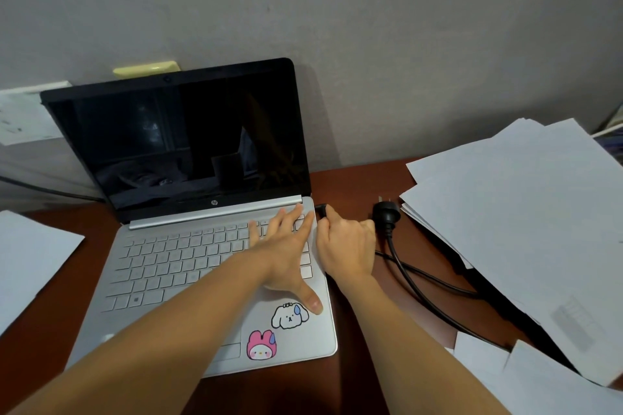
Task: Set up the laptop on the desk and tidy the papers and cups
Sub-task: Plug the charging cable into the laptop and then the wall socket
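A silver laptop (pixel 175 266) stands open on the brown desk (pixel 357 377), its screen dark and two cartoon stickers on the palm rest. My left hand (pixel 286 253) lies flat with straight fingers on the right part of the keyboard. My right hand (pixel 345 242) pinches a small black charger connector (pixel 322 210) at the laptop's right side by the hinge. The black cable (pixel 414 283) runs off to the right, with its wall plug (pixel 387 214) lying loose on the desk. A loose pile of white papers (pixel 526 229) covers the right side. No cups are in view.
A white sheet (pixel 30 259) lies on the desk at the left. Behind the laptop is a grey wall (pixel 371 44) with a yellow outlet plate (pixel 148 69). More papers (pixel 23 118) lean at the far left.
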### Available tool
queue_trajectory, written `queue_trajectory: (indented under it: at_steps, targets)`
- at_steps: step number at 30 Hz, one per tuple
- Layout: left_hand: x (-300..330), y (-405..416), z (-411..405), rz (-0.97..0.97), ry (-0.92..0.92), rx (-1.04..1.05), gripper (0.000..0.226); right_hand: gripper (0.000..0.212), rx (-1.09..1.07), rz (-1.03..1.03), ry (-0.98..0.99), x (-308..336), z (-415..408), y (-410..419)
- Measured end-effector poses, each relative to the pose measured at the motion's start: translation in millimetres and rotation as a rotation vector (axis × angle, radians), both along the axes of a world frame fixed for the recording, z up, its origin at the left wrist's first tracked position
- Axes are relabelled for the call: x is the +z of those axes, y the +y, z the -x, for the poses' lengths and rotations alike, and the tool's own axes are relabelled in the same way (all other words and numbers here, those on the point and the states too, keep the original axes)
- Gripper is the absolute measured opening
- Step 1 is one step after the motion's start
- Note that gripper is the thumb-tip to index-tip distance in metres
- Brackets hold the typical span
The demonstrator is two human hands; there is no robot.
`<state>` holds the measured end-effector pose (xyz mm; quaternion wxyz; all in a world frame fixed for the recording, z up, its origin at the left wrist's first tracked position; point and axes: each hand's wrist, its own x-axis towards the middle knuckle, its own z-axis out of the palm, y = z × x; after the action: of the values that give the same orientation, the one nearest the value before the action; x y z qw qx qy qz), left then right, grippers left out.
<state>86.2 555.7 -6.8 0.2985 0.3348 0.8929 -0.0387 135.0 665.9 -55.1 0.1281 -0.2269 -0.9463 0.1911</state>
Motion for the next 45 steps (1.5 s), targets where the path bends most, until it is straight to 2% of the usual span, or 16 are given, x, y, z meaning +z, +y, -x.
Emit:
queue_trajectory:
  at_steps: [45]
  targets:
    - [-2.8,0.1,2.0,0.007,-0.024,0.024,0.152,0.045,-0.013,-0.059,0.041,-7.2,1.6,-4.6]
